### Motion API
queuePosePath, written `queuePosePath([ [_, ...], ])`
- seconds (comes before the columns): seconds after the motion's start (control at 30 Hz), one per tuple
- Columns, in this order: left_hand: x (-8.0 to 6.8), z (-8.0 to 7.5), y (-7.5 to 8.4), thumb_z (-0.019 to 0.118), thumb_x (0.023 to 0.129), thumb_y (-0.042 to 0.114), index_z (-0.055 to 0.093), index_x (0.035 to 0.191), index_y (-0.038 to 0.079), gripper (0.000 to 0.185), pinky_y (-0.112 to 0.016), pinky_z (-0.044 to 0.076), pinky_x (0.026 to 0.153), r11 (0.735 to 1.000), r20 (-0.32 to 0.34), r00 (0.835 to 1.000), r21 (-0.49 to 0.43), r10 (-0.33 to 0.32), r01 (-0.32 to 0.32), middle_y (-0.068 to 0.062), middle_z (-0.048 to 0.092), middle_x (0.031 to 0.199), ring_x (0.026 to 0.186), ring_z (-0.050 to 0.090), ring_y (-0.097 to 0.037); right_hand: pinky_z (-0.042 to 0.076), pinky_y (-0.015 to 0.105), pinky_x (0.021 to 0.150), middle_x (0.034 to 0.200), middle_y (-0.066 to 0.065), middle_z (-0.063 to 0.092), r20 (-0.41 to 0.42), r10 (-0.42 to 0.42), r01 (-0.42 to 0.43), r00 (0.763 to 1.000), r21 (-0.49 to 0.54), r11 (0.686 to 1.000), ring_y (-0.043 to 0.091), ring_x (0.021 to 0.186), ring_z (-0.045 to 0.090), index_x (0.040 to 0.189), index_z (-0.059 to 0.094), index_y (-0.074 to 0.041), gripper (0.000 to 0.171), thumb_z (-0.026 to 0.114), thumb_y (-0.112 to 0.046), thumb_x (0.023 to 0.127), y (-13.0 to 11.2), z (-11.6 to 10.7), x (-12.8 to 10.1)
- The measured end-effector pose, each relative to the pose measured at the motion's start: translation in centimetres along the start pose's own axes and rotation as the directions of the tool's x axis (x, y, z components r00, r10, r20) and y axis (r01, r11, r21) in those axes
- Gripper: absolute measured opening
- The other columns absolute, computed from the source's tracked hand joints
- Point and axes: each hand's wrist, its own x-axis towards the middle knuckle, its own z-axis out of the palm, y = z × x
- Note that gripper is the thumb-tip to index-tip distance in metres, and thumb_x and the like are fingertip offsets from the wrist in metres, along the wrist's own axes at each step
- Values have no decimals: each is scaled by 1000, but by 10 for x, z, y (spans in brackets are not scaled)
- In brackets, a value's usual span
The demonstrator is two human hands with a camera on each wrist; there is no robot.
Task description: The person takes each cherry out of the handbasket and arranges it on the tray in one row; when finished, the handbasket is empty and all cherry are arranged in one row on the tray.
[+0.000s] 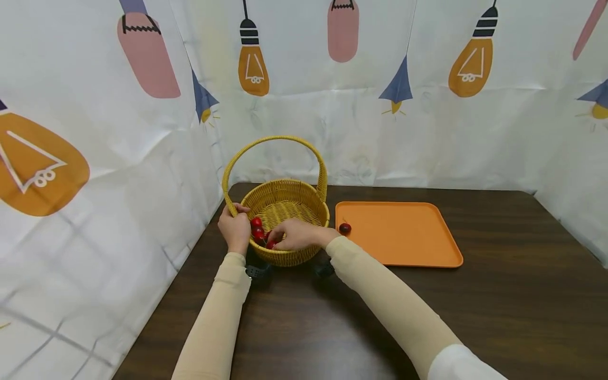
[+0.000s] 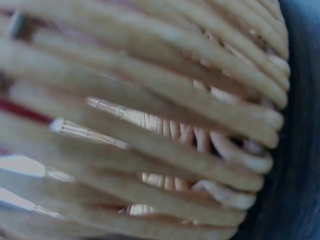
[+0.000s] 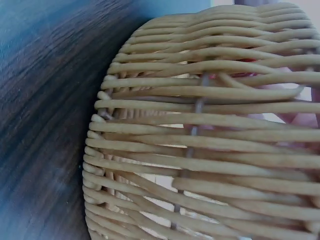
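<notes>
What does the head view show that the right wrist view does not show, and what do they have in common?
Only the head view shows both hands: the left hand grips the basket rim beside the handle, and the right hand reaches inside among the red cherries. It also shows the orange tray with one cherry on it, and the lightbulb-patterned curtain. Only the right wrist view shows the woven wall of the basket close up, strand by strand. Both show the yellow basket standing on the dark wooden table.
</notes>
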Motion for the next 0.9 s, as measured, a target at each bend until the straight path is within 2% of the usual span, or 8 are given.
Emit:
queuePosePath([
  [0.17, 1, 3, 2, 46, 85, -2, 63, 86, 2, 17, -32, 34, 70, 1000, 9, 1000, 6, -4, 4, -25, 66, 94, 73, 49, -26, 49, 20, 82, 108, -4, 71, -79, -28, 26, 996, -23, 999, 6, 94, 64, 116, 71, -13, 29, 66, -30, 93, 0, -6, -12],
  [0.27, 0, 2, 4, 47, 84, -2, 63, 86, 2, 16, -32, 34, 70, 1000, 1, 1000, 4, -8, 8, -23, 67, 92, 74, 50, -26, 50, 21, 80, 110, -4, 71, -154, -22, 22, 988, 1, 1000, 6, 90, 64, 120, 70, -13, 33, 67, -30, 92, 0, -7, -23],
  [0.4, -1, -1, 3, 48, 84, -1, 63, 88, 2, 15, -32, 37, 73, 1000, 1, 1000, -3, -18, 18, -19, 67, 91, 79, 53, -26, 51, 23, 81, 118, -3, 67, -266, -2, 20, 964, 64, 998, 6, 90, 64, 129, 64, -15, 38, 67, -26, 92, 3, -2, -38],
  [0.53, -1, -2, 2, 48, 85, -1, 62, 88, 2, 15, -32, 38, 75, 1000, 4, 1000, -5, -30, 30, -16, 67, 90, 82, 54, -25, 51, 26, 84, 122, -3, 63, -345, 5, 41, 939, 126, 991, 10, 97, 63, 131, 61, -16, 39, 67, -23, 92, 5, 2, -52],
  [0.7, -1, -2, 0, 47, 85, -1, 62, 89, 1, 16, -33, 37, 73, 999, 11, 999, -5, -31, 31, -16, 67, 90, 80, 54, -25, 52, 30, 84, 117, -2, 62, -451, 0, 71, 892, 141, 987, 13, 98, 64, 125, 63, -13, 36, 69, -16, 90, 6, 2, -67],
  [0.9, 0, -1, 2, 47, 85, -1, 63, 90, -1, 17, -32, 36, 71, 1000, 16, 1000, 4, -22, 22, -18, 67, 91, 77, 51, -26, 53, 32, 82, 112, -3, 64, -577, 11, 94, 817, 152, 984, 13, 94, 65, 124, 65, -14, 36, 71, -20, 89, 11, -1, -84],
])
